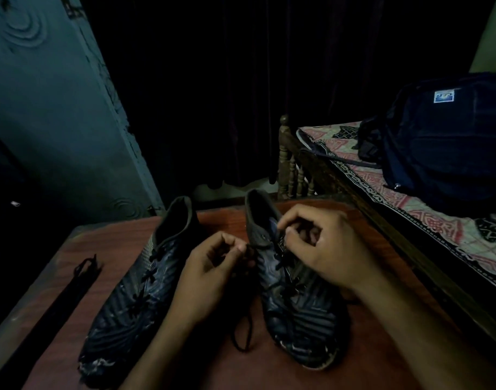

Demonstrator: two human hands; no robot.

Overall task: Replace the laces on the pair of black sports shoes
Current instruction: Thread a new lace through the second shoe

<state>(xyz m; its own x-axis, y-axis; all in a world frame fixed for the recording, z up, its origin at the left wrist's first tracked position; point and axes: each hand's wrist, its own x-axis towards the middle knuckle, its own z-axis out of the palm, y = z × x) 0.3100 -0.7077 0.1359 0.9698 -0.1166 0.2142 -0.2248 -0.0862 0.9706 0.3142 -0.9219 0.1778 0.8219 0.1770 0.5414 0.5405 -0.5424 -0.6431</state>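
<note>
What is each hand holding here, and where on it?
Both hands pinch the right shoe's black lace near the top eyelets: left hand at its left side, right hand over the tongue.

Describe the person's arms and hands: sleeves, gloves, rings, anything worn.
Both forearms are bare as far as the frame shows, with no sleeve in view. The left hand and the right hand wear no gloves. No ring, watch or band shows, though the light is dim.

No readable text — only a small blue-white label [443, 96] on the dark backpack [438, 147], lettering too blurred.
</note>
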